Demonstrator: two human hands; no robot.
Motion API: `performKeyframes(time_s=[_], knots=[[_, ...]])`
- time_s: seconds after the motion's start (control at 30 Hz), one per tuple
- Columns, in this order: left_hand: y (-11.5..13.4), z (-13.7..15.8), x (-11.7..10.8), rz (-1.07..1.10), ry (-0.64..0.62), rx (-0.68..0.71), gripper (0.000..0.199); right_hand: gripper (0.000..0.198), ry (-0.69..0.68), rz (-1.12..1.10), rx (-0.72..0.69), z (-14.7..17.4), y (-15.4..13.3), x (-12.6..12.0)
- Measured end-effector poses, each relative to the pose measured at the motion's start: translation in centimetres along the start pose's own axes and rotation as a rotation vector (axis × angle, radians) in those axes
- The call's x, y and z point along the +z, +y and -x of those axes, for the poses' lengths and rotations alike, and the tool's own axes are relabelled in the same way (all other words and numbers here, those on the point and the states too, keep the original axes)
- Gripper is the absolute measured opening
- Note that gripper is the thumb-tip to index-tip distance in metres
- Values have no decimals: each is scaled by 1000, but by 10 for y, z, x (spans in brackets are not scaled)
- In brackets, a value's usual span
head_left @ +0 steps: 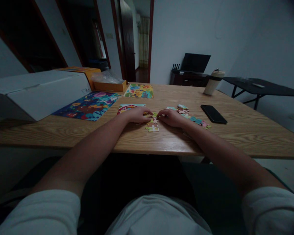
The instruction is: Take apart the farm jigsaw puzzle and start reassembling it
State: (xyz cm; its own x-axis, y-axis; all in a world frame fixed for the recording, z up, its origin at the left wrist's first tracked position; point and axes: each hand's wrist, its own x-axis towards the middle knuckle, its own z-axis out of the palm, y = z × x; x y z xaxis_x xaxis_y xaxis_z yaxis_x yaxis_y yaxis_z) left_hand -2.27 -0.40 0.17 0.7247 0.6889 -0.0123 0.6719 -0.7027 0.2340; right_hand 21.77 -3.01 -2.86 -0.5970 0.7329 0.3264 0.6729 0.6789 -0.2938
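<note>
Several joined jigsaw puzzle pieces (153, 128) lie flat on the table between my two hands. My left hand (140, 115) curls over their upper left side, its fingers pinched on a puzzle piece at the edge. From the right, my right hand (171, 117) bends its closed fingertips onto a small yellow-green puzzle piece (155, 115) at the top of the group. The fingers partly cover the pieces held. Beyond my left hand is a red-and-white picture sheet (129, 107), partly hidden by it. Loose puzzle pieces (197, 120) are scattered right of my right hand.
A dark blue picture puzzle (88, 105) and a yellow one (139, 91) lie on the wooden table (247, 137). At left stand a large white box (49, 94) and an orange tray (110, 86) with clear plastic. A phone (213, 114) and a tumbler (213, 83) are at right.
</note>
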Motion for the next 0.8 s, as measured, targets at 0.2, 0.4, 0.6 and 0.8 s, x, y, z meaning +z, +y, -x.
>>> performKeyframes(time_s=[0.2, 0.4, 0.6, 0.8], knots=[[-1, 0, -1, -18, -3, 18, 47, 40, -56, 116, -108, -4, 5, 8], [-8, -2, 1, -44, 23, 75, 38, 40, -18, 194, -97, -3, 2, 10], [-12, -4, 0, -113, 41, 97, 32, 35, 31, 219, -32, -2, -4, 6], [-8, -3, -1, -142, 50, 116, 31, 35, -67, 236, -23, -10, -7, 2]])
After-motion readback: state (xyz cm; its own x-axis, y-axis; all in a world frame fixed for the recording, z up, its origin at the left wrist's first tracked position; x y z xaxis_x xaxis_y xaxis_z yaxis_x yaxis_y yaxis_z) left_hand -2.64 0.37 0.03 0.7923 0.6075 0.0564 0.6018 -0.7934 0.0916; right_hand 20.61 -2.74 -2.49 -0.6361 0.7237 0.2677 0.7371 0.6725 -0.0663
